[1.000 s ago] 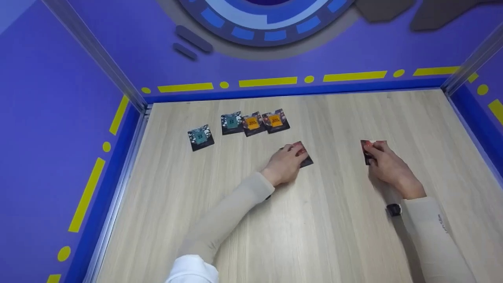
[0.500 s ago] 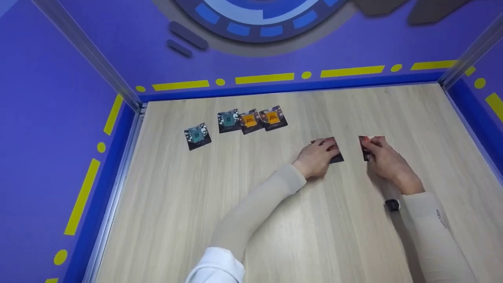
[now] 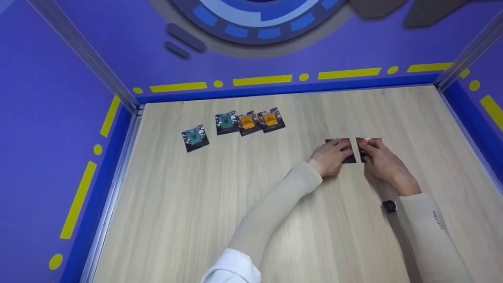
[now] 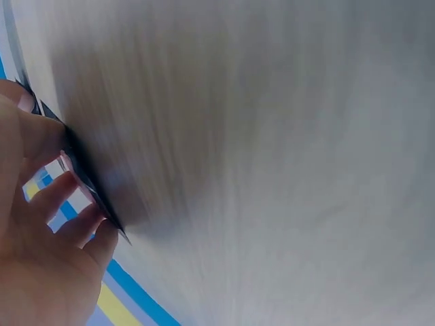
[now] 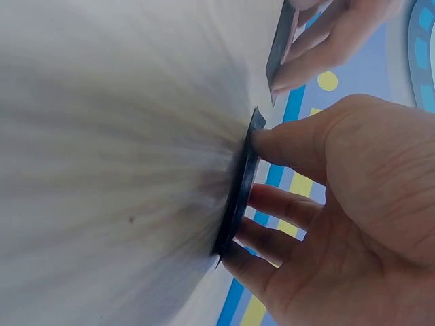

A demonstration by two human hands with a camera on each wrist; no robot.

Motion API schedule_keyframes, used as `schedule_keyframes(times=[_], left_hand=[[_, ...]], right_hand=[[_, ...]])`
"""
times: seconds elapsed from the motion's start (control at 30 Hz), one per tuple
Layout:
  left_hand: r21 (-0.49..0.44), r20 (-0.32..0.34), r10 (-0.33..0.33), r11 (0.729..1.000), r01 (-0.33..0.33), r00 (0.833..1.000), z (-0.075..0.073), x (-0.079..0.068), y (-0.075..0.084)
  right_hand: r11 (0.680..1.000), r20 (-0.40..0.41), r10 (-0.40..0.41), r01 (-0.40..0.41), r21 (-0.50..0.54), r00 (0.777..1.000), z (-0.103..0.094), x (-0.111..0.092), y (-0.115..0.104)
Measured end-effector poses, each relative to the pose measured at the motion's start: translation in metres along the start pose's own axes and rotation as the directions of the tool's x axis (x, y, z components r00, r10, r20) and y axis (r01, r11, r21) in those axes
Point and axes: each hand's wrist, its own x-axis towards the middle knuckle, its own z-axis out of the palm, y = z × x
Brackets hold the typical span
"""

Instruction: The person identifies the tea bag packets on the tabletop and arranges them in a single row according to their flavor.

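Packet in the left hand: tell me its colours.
The packet shows red with a black lower part, clearest in the head view.

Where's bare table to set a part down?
Bare: table left of the left sleeve, nearer than the lone teal card; also right of the orange cards, behind left hand and right hand. Crowded: the back row of cards, and the slim gap between the two held red-black cards.

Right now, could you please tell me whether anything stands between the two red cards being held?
Nothing visible does: only a narrow strip of tabletop separates the left card, held by the left hand, from the right card, held by the right hand.
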Motion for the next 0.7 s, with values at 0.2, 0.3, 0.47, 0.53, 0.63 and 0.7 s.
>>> schedule_keyframes(times=[0.2, 0.3, 0.47, 0.53, 0.63, 0.7], left_hand=[[0.014, 0.004, 0.028, 1.0, -0.028, 1.0, 0.003, 0.009, 0.005], [0.031, -0.003, 0.042, 0.999, -0.042, 0.999, 0.003, 0.013, 0.007], [0.062, 0.0, 0.038, 0.997, -0.038, 0.999, 0.003, 0.012, 0.01], [0.067, 0.006, 0.034, 0.997, -0.034, 0.999, 0.002, 0.011, 0.011], [0.066, 0.025, 0.019, 0.998, -0.021, 1.0, 0.001, 0.01, 0.014], [0.055, 0.043, 0.003, 0.998, -0.005, 0.999, 0.001, 0.009, 0.016]], right_hand=[[1.0, 0.0, -0.01, 0.01, 0.002, 1.0, 0.0, -0.001, 0.0], [1.0, -0.008, -0.018, 0.018, -0.002, 1.0, 0.0, -0.001, 0.001], [1.0, -0.008, -0.025, 0.025, -0.001, 1.0, 0.0, 0.0, 0.0], [1.0, -0.012, -0.031, 0.031, 0.0, 0.999, 0.0, -0.001, -0.001], [0.999, -0.024, -0.037, 0.037, -0.001, 0.999, 0.0, -0.002, -0.001], [0.999, -0.027, -0.043, 0.043, 0.0, 0.999, 0.001, -0.002, -0.001]])
